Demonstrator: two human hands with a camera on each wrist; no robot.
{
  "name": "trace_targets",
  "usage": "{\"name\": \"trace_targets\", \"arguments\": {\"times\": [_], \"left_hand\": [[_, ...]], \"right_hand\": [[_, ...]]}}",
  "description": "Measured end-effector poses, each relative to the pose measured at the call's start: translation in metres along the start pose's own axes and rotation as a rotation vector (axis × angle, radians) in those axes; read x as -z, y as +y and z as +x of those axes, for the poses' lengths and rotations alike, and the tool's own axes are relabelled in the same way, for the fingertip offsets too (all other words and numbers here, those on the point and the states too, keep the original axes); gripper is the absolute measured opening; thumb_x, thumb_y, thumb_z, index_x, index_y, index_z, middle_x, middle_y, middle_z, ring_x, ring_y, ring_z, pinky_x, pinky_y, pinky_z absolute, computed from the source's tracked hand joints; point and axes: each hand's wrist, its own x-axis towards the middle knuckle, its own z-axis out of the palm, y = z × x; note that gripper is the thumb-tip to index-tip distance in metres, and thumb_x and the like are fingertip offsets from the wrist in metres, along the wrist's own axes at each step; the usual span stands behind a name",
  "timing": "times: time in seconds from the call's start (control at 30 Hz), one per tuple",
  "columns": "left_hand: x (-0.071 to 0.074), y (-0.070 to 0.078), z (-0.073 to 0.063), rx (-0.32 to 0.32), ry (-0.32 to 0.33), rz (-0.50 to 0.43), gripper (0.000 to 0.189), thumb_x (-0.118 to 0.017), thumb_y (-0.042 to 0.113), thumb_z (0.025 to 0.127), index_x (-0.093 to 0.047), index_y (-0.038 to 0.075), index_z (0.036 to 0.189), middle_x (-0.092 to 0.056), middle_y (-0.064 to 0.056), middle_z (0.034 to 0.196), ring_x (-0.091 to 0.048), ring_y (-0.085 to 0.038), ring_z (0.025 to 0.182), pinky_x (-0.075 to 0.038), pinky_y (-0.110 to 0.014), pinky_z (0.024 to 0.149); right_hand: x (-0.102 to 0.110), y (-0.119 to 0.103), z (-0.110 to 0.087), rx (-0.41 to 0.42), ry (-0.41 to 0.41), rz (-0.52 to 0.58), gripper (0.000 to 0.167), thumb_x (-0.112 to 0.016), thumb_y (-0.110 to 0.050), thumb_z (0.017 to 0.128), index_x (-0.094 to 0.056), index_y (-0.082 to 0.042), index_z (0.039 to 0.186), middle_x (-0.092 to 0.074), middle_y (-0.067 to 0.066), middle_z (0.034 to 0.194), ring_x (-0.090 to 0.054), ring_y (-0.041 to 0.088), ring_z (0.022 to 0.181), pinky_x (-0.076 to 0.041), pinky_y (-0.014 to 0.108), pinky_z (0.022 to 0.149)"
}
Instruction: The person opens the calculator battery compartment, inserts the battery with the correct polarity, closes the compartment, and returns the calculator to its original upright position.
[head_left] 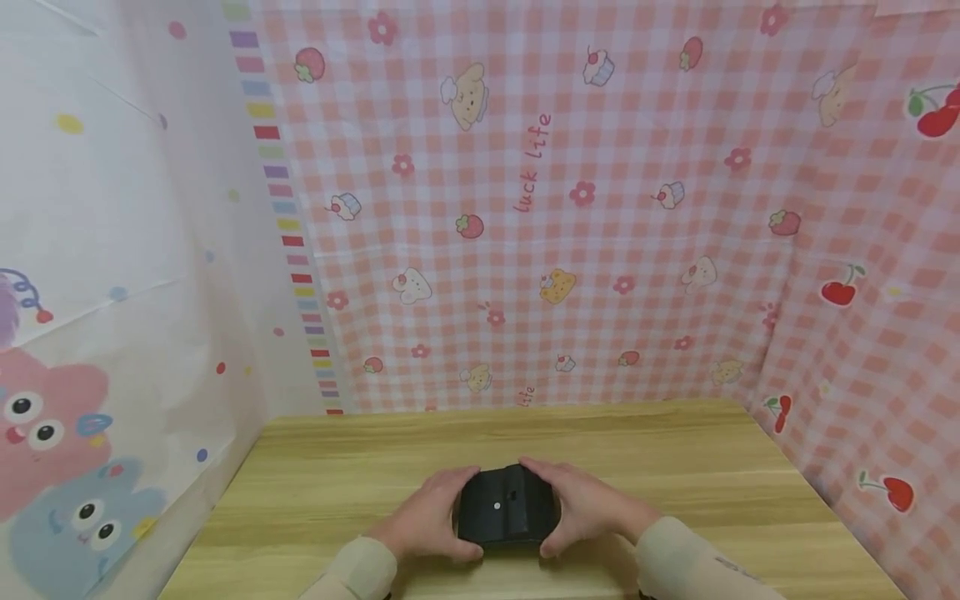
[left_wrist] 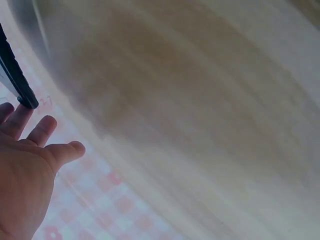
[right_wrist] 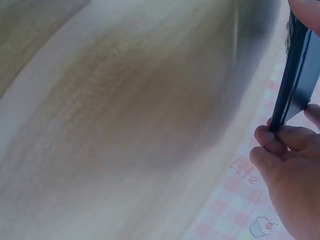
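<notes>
A flat black case-like object [head_left: 491, 510] is held between both hands, low over the front part of the wooden table. A raised band runs across it, and a small white dot shows on its face; its exact kind is unclear. My left hand [head_left: 433, 512] grips the left end, thumb at the near corner and fingers at the far one. The right hand [head_left: 588, 504] holds the right end in the same way. The left wrist view shows fingertips of the left hand [left_wrist: 25, 170] against the object's edge [left_wrist: 15, 75]. In the right wrist view, the right hand [right_wrist: 295, 175] pinches the edge [right_wrist: 290, 75].
The wood-grain table [head_left: 337, 467] spreads out around the hands. Behind it hangs a pink checked cloth [head_left: 510, 250], with another checked cloth [head_left: 885, 358] along the right side. A white printed cloth [head_left: 150, 292] closes off the left.
</notes>
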Motion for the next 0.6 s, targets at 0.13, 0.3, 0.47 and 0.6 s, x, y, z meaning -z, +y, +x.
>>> {"name": "trace_targets", "arguments": {"times": [0.13,0.3,0.47,0.6], "left_hand": [[0.003,0.002,0.001,-0.011,0.004,-0.003,0.115,-0.093,0.052,0.072,-0.041,0.009,0.164,-0.052,-0.007,0.163,-0.049,-0.033,0.15,-0.044,-0.056,0.122],[0.009,0.007,-0.004,-0.015,0.024,0.001,0.112,-0.092,0.055,0.072,-0.043,0.012,0.163,-0.052,-0.007,0.163,-0.049,-0.034,0.151,-0.045,-0.057,0.121],[0.016,0.015,-0.012,-0.024,0.066,0.016,0.106,-0.092,0.056,0.075,-0.046,0.014,0.161,-0.055,-0.009,0.161,-0.05,-0.036,0.15,-0.047,-0.06,0.118],[0.019,0.021,-0.017,-0.044,0.109,0.026,0.098,-0.093,0.052,0.078,-0.05,0.017,0.159,-0.058,-0.01,0.157,-0.052,-0.036,0.148,-0.049,-0.061,0.116]], "right_hand": [[0.007,-0.008,-0.006,-0.013,0.008,0.025,0.125,-0.101,-0.038,0.063,-0.036,-0.013,0.167,-0.053,0.013,0.163,-0.055,0.037,0.142,-0.045,0.06,0.116],[0.012,-0.015,-0.012,-0.028,0.015,0.048,0.125,-0.101,-0.037,0.063,-0.035,-0.016,0.168,-0.051,0.015,0.164,-0.054,0.038,0.145,-0.044,0.062,0.118],[0.017,-0.017,-0.015,-0.012,0.022,0.097,0.126,-0.1,-0.036,0.063,-0.034,-0.012,0.168,-0.052,0.015,0.163,-0.052,0.035,0.148,-0.043,0.062,0.118],[0.023,-0.017,-0.016,-0.016,0.016,0.125,0.125,-0.099,-0.038,0.065,-0.033,-0.014,0.169,-0.058,0.011,0.158,-0.057,0.028,0.142,-0.047,0.054,0.114]]}}
